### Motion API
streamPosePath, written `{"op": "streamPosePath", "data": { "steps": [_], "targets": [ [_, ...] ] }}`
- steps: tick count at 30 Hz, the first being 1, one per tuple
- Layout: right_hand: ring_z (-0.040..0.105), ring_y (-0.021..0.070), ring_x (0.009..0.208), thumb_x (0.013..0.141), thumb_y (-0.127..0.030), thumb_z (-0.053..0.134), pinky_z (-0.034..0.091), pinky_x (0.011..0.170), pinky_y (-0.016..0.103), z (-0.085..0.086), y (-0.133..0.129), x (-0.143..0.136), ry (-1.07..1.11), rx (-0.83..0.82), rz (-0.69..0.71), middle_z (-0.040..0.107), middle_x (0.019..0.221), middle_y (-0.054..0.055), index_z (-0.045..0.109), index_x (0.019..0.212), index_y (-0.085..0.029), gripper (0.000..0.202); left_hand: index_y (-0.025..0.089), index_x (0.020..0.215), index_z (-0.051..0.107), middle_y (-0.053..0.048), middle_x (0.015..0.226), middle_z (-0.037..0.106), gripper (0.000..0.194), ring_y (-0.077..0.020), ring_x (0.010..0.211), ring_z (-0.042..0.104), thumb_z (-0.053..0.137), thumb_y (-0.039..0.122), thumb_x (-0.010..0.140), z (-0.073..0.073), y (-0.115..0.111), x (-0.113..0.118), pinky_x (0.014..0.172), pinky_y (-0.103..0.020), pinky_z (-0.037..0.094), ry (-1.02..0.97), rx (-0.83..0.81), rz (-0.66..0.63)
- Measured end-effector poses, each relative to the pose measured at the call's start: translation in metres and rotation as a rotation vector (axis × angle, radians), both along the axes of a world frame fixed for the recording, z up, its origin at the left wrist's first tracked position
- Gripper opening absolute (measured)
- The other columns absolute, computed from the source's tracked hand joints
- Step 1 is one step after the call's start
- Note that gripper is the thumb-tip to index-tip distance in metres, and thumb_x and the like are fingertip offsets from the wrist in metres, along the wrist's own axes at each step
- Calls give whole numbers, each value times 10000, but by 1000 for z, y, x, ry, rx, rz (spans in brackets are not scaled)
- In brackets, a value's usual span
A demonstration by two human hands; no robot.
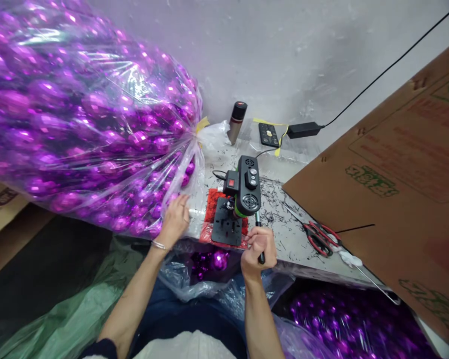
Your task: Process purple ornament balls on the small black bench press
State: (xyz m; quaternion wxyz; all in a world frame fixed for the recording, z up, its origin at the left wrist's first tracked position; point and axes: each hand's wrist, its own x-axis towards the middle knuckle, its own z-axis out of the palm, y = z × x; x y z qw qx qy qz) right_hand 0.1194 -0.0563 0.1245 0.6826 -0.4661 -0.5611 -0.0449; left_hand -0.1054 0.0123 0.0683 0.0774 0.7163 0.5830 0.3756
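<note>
A small black machine (249,185) with two round vents stands on the table, its dark base plate (226,222) over a red pad (212,203). My right hand (261,247) is wrapped round the black-tipped lever (258,218) at the machine's right front. To the left, my left hand (175,218) is closed at the edge of a large clear bag (134,149) full of shiny purple balls; what its fingers hold, if anything, is too small to tell. The bag's neck is tied with yellow tape (202,123).
Red-handled scissors (321,239) and a white-handled hook (376,284) lie at the right, beside a large cardboard box (404,184). Behind are a bottle (237,122), a black phone (268,134) and a power adapter (305,130). More purple balls (333,319) sit below the table edge.
</note>
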Motion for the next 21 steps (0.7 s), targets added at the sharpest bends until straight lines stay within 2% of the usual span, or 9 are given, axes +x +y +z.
{"op": "streamPosePath", "data": {
  "steps": [2, 4, 7, 9, 11, 13, 15, 18, 21],
  "targets": [
    [571, 122, 617, 1025, -167, 447, 431, 577, 276, -1, 0, 0, -8, -2, 8, 547, 654, -29, 508, 676, -220, 358, 153, 1259, 673, -191, 1282, 723, 376, -351, 1258, 650, 464, 188, 949, 4, 24, -23, 1117, -571, 498, 141, -58, 78],
    [574, 127, 619, 1022, -167, 448, 434, 575, 278, -1, 0, 1, -16, -1, 16, 547, 656, -28, 511, 681, -222, 351, 174, 1239, 682, -192, 1311, 716, 362, -383, 1241, 640, 551, 202, 902, 5, 39, -37, 1060, -587, 518, 271, -120, 88],
    [573, 125, 617, 1021, -165, 441, 444, 580, 277, -2, -1, 2, -8, -1, 21, 547, 662, -29, 508, 688, -223, 345, 174, 1287, 657, -210, 1371, 684, 440, -407, 1205, 637, 643, 221, 850, 5, 46, -42, 985, -566, 540, 360, -174, 70],
    [575, 123, 620, 1022, -163, 439, 454, 587, 276, -3, -1, 2, -1, -10, 23, 552, 670, -29, 507, 693, -223, 341, 149, 1286, 658, -224, 1286, 710, 463, -407, 1162, 649, 687, 278, 842, 8, 45, -39, 986, -550, 533, 310, -196, 80],
    [579, 123, 628, 1023, -160, 439, 461, 592, 274, -3, -2, 2, -4, -14, 31, 557, 677, -27, 508, 698, -222, 338, 131, 1256, 673, -216, 1198, 730, 505, -404, 1147, 654, 743, 394, 830, 14, 42, -35, 1022, -547, 512, 163, -197, 99],
    [581, 123, 634, 1027, -162, 439, 461, 592, 274, -4, -2, 2, -10, -14, 42, 561, 682, -23, 508, 702, -221, 337, 139, 1246, 681, -190, 1185, 732, 575, -372, 1128, 666, 753, 526, 827, 22, 36, -30, 1025, -517, 517, -82, -182, 105],
    [579, 122, 631, 1029, -168, 441, 459, 588, 275, -4, -2, 2, -10, -13, 48, 567, 689, -20, 511, 704, -221, 337, 160, 1262, 676, -153, 1191, 728, 660, -305, 1041, 693, 721, 653, 826, 28, 27, -23, 925, -436, 567, -403, -200, 73],
    [575, 122, 618, 1028, -170, 446, 451, 578, 275, -1, -1, 0, 13, -12, 29, 562, 677, -23, 510, 696, -222, 342, 163, 1251, 674, -104, 1090, 741, 798, -206, 827, 697, 721, 785, 754, 30, 10, -5, 673, -299, 570, -893, -357, -19],
    [576, 127, 603, 1027, -170, 445, 441, 568, 281, 7, 0, -1, 23, -20, 4, 538, 639, -30, 500, 680, -226, 356, 170, 1191, 697, -71, 1002, 760, 780, -178, 772, 701, 816, 751, 684, 22, -7, 20, 613, -256, 562, -1210, -545, -80]
  ]
}}
